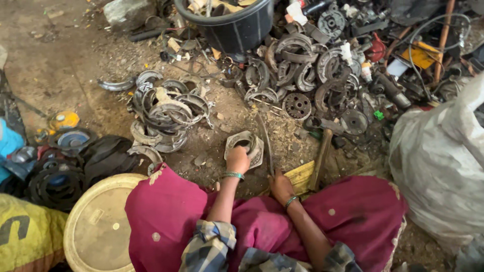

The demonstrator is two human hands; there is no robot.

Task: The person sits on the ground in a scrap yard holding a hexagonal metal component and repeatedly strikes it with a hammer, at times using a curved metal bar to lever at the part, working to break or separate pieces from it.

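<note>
Gripping metal plate under left hand

Seated person at near centre. Left hand rests on a flat metal housing on the ground just beyond the knees; right hand lies to its right, beside a hammer. Pile of brake shoes far left of the housing; larger scrap heap far right. Tub at far centre. Sack at right; round lid near left.
</note>
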